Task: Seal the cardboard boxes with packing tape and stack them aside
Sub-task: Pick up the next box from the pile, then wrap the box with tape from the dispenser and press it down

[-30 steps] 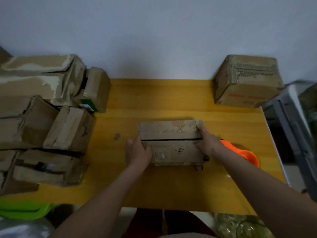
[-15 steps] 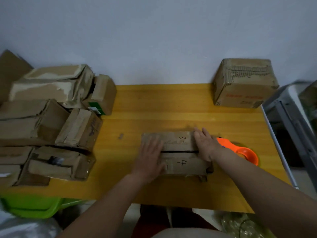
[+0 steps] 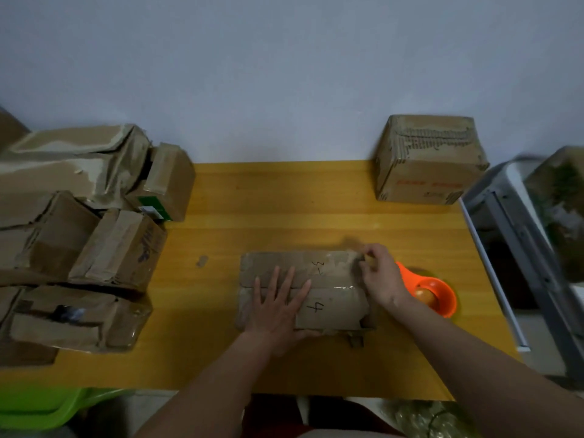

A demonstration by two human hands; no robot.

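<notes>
At bench centre, our left hand [image 3: 278, 306] has moved on top, flat across the box [image 3: 303, 290] flaps, while our right hand [image 3: 377, 275] now pinches its 3 o'clock edge, ready for taping.

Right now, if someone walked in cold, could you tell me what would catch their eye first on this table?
Probably the cardboard box in the middle of the yellow table, with the left hand pressed flat on its flaps and the right hand pinching at its far right corner. Next, the bright orange tape dispenser just right of that box. Then the heap of worn boxes crowding the left edge, and a lone box at the far right corner.
</notes>
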